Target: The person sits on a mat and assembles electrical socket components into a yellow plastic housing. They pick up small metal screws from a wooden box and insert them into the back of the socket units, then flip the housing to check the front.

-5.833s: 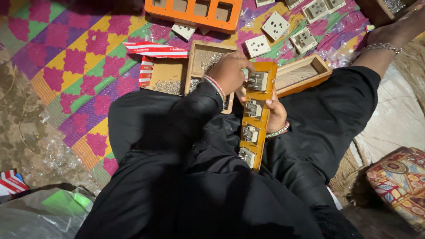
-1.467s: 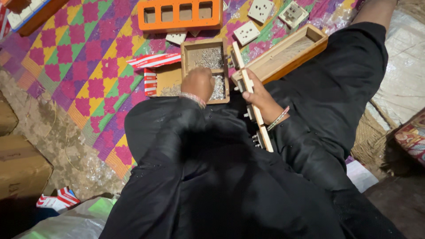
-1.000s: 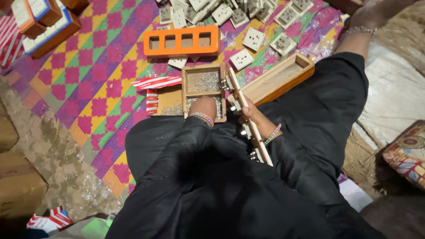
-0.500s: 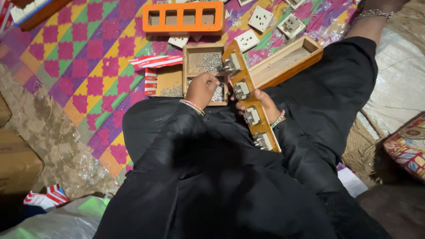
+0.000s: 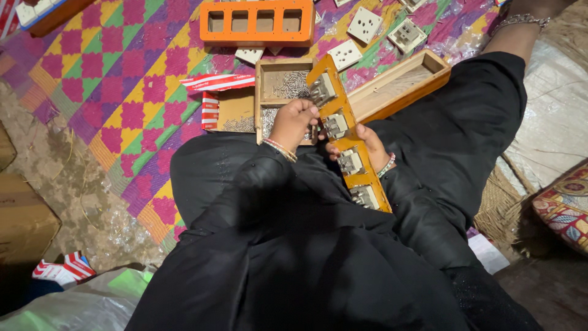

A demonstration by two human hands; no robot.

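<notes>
Head view: at centre frame, the right hand (image 5: 367, 147) grips the orange board (image 5: 348, 136) from beneath, tilted across the lap. The left hand (image 5: 294, 122), fingers curled, presses a socket (image 5: 335, 126) on it, above the screw box (image 5: 283, 98).

Floor workshop: woven mat (image 5: 122, 79), socket plates (image 5: 365, 24)

Left hand's (image 5: 294, 122) fingertips curled under, out of sight against the orange panel (image 5: 349, 144). Right hand (image 5: 370, 147) mostly hidden behind that panel. Small metal pieces in the wooden box (image 5: 283, 92) at 12 o'clock too small to identify. Second orange frame (image 5: 257, 23) cropped at top edge.
</notes>
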